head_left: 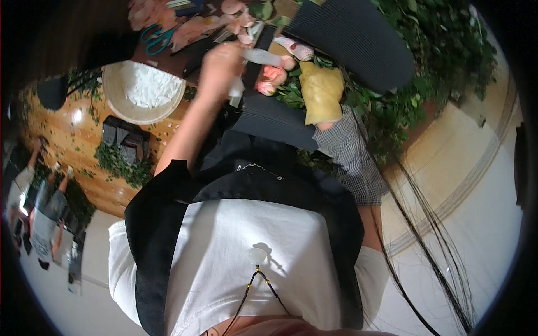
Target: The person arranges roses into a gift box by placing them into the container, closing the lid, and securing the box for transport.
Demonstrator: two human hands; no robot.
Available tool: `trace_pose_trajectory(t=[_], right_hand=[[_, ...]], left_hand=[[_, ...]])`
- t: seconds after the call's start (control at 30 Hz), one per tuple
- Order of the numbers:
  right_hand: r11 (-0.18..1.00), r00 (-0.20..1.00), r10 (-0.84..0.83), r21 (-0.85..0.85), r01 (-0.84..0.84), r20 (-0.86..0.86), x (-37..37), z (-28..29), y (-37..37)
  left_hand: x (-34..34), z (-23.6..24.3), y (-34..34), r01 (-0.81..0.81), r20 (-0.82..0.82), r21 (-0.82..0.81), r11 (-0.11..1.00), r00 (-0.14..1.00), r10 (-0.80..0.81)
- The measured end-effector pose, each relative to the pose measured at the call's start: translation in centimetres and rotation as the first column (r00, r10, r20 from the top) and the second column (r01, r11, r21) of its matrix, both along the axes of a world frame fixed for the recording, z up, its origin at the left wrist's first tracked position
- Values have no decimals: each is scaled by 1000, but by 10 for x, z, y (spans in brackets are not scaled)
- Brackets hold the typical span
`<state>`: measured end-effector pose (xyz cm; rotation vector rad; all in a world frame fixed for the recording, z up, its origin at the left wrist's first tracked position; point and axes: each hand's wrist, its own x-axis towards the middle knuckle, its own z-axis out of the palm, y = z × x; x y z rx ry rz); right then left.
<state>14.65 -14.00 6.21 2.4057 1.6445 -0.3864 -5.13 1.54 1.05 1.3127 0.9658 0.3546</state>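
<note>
Listener: Start close. What is nearest?

Describer: A white shirt and a pale pendant on a dark cord. Take the cluster of pink roses as our landmark; the clothing lies below it, toward the wearer.

Listener: And the hands?

Describer: The bare left hand is left of the roses, fingers closed around one end of a translucent white strip. The right hand, in a yellow glove, sits just right of the roses among green leaves. I cannot tell whether its fingers grasp anything; they are hidden.

Listener: How do strip and roses line up?

Describer: The strip's long axis runs almost straight rightward from the left fingers, its far end at the uppermost bloom (touching or only overlapping, I can't be sure). The blooms lie right and slightly below those fingers, between the two hands, and the gloved hand is the nearer one.

Listener: Beyond that?

Describer: Just above the roses is a pale netted wrap. Up and to their left are loose pink petals and teal-handled scissors. Farther left, on a lower level, a round tub holds white pieces. Farthest left of the roses, another person appears upside down.
</note>
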Motion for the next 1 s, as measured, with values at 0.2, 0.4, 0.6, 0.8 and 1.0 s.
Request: trace_pose_trajectory(t=[0.2,0.4,0.6,0.8,1.0], right_hand=[[992,994,95,72,-99,52,-15,71,9],[959,952,174,175,-221,253,7,20,-9],[990,950,128,15,-138,286,5,16,4],[984,978,19,168,-54,206,15,1,-2],[992,990,-125,42,122,61,24,0,-10]], left_hand=[[-15,56,48,115,153,351,929,972,-178],[53,22,19,515,-109,243,822,857,-504],[77,22,-7,428,-437,464,776,872,-220],[49,23,-8,187,-101,222,957,981,-168],[-48,37,60,-151,-110,338,929,974,198]])
